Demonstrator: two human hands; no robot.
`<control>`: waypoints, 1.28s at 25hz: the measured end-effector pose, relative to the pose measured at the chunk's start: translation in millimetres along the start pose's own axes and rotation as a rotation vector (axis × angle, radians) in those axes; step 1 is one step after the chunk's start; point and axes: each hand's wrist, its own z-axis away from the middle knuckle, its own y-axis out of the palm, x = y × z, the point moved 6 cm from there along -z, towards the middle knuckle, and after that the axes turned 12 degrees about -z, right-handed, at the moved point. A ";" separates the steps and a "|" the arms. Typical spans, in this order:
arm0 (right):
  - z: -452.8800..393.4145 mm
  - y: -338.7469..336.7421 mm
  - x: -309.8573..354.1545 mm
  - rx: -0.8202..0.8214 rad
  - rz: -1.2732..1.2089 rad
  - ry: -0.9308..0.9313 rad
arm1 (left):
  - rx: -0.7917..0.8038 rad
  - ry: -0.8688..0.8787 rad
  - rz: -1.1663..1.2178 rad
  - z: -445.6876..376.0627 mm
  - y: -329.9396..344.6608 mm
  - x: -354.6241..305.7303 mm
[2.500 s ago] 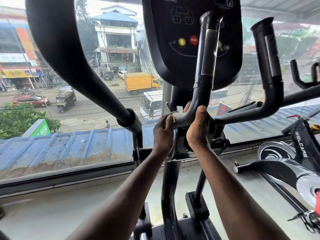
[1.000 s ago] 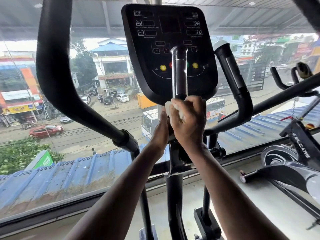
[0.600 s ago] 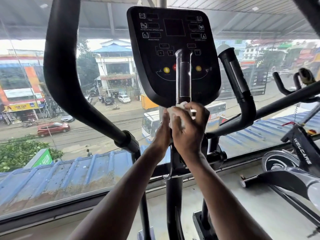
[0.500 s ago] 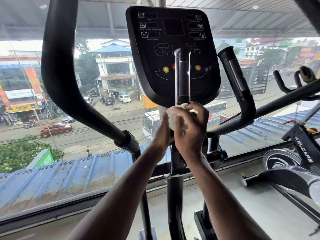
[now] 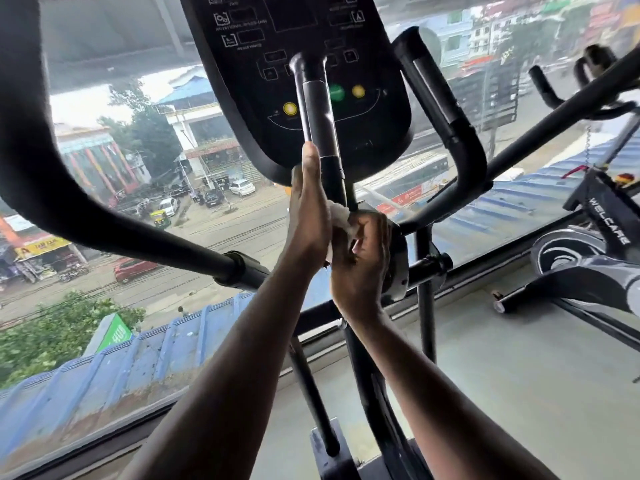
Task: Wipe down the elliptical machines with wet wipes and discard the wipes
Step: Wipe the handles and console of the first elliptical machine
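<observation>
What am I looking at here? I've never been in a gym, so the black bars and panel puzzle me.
The camera sits on a person's head, looking forward and down at both arms. The black panel with buttons is the console of an elliptical machine, an exercise trainer; the upright bar before it is a handgrip. The left hand rests straight-fingered along that bar. The right hand grips a white wet wipe at the bar's base. Behind is a window over a street.

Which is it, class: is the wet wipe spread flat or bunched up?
Bunched up. The wet wipe shows as a crumpled white wad between the left hand and right hand, against the grip post.
</observation>
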 end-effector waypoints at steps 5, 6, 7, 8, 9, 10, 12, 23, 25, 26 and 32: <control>30.2 -1.2 -45.9 -0.043 -0.432 0.573 | -0.072 0.056 0.036 1.5 2.3 0.7; 28.8 -1.8 -41.4 -0.085 -0.412 0.571 | -0.054 0.033 0.052 0.3 1.6 3.4; 23.9 -1.6 -31.1 -0.106 -0.367 0.511 | -0.012 -0.010 0.093 -0.2 3.1 5.0; 17.4 -0.8 -20.3 -0.109 -0.328 0.418 | 0.029 -0.056 0.133 -1.2 5.3 7.6; 10.6 0.1 -10.5 -0.106 -0.303 0.313 | 0.056 -0.084 0.163 -3.5 6.1 11.4; 7.7 1.0 -8.4 -0.106 -0.288 0.230 | 0.064 -0.080 0.176 -4.1 6.5 12.6; 17.7 5.5 -30.4 -0.112 -0.325 0.302 | 0.013 0.013 0.108 -3.5 5.3 10.0; 53.1 8.4 -55.1 -0.093 -0.134 0.386 | -0.194 0.356 -0.179 -0.1 -2.8 23.3; 59.8 11.9 -84.4 -0.084 -0.166 0.671 | -0.184 0.355 -0.208 -3.7 -2.6 28.6; 62.7 13.7 -93.4 -0.085 -0.213 0.791 | -0.179 0.359 -0.206 -3.8 -1.9 29.5; 86.5 32.1 -77.3 0.115 -0.120 0.565 | -0.247 0.433 -0.207 6.1 -0.6 18.8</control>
